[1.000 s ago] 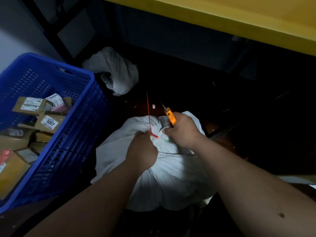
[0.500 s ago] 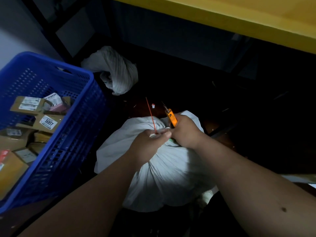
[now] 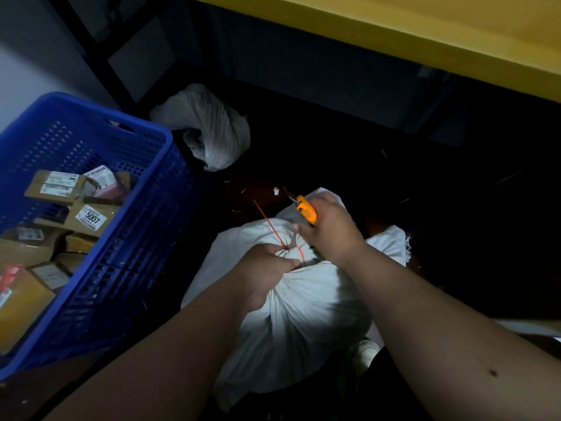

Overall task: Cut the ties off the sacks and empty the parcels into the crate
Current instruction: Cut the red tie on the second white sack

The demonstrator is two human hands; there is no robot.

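Note:
A full white sack [image 3: 303, 317] lies on the dark floor in front of me, its neck bound by a red tie [image 3: 274, 232] whose long tail sticks up to the left. My left hand [image 3: 264, 271] grips the gathered neck of the sack just below the tie. My right hand [image 3: 331, 232] holds an orange-handled cutter [image 3: 306, 209] beside the neck, its blade pointing up and away. The blue plastic crate [image 3: 133, 238] stands at the left, holding several brown parcels [image 3: 88, 217] with white labels.
A second, crumpled white sack [image 3: 209, 129] lies on the floor behind the crate. A yellow table edge [image 3: 394, 41] runs overhead at the top right. Dark frame legs stand at the back left. Small scraps, one white [image 3: 276, 190], lie on the floor.
My left hand shifted from pinching near the tie's tail to gripping the sack's neck lower down. My right hand with the cutter drew slightly back and up. The tie's tail leans further left.

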